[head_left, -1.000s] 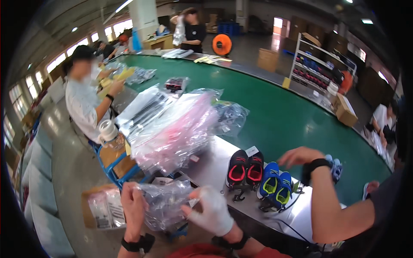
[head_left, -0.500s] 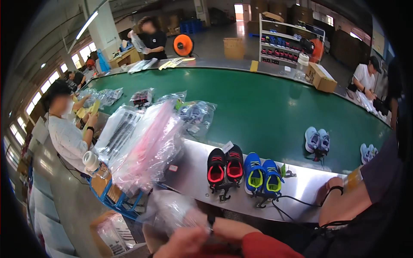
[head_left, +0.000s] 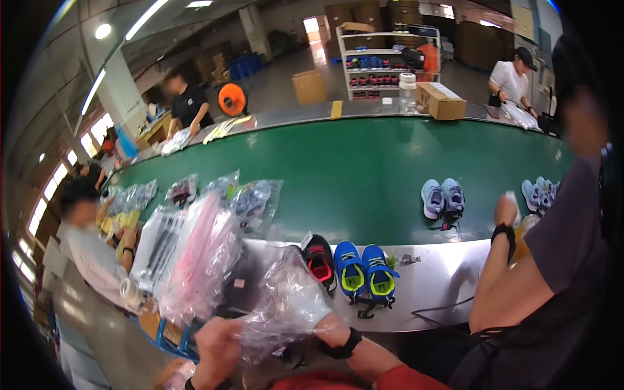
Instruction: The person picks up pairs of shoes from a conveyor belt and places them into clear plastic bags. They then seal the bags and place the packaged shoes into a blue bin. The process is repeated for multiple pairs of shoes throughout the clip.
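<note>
A clear plastic bag (head_left: 278, 296) is spread between my hands over the bench edge. My left hand (head_left: 218, 344) is closed on the bag's near left edge. My right hand (head_left: 328, 324) reaches into the bag, and crinkled film hides its fingers. Just beyond it is a black shoe with red lining (head_left: 319, 261); the bag covers its mate. Right of that, a pair of blue sneakers (head_left: 364, 270) with lime lining stands on the metal bench, a black plastic hook at the heels.
A pile of clear and pink-tinted bags (head_left: 201, 253) lies left. Pale lilac sneakers (head_left: 443, 198) stand on the green belt (head_left: 351, 169). A co-worker's arm (head_left: 497, 266) extends from the right. Another person in white (head_left: 97, 250) works at left. A black cord (head_left: 442, 309) lies on the bench.
The bag has risen from low left toward the bench and spread out. My right hand has gone forward to the black shoes. The head view has shifted; the neighbour's hand has reached toward the belt.
</note>
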Tool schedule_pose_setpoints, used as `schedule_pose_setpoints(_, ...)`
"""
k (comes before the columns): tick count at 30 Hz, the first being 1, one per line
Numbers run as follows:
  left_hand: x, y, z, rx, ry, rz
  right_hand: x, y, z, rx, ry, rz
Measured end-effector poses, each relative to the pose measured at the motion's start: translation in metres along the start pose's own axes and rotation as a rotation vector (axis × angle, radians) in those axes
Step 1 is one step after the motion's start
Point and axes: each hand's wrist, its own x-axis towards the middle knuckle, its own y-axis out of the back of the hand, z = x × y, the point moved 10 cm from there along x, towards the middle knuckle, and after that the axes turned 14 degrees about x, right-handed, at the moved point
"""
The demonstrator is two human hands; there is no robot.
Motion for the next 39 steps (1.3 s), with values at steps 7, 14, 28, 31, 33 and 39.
schedule_pose_setpoints(7,0.052,-0.038,-0.053,-0.619,0.506,0.217,-0.004,-0.005,-0.027,0.114,-0.215,-0.143)
schedule_pose_setpoints(14,0.053,-0.069,-0.083,-1.429,0.791,-0.025,-0.070,0.140,-0.040,0.175,-0.197,0.506)
schedule_pose_setpoints(28,0.132,-0.013,-0.010,-0.760,0.129,-0.024,-0.124,0.130,0.092,-0.147,-0.808,0.415)
schedule_pose_setpoints(31,0.154,-0.008,-0.009,-0.665,0.124,-0.046,-0.166,0.166,0.093,0.713,-0.835,0.834)
schedule_pose_setpoints(33,0.165,-0.017,-0.007,-0.680,0.118,-0.039,-0.153,0.191,0.055,1.067,-0.338,1.041)
schedule_pose_setpoints(39,0.185,-0.028,0.027,-0.793,0.059,-0.213,-0.136,0.167,0.019,0.737,-0.163,0.856)
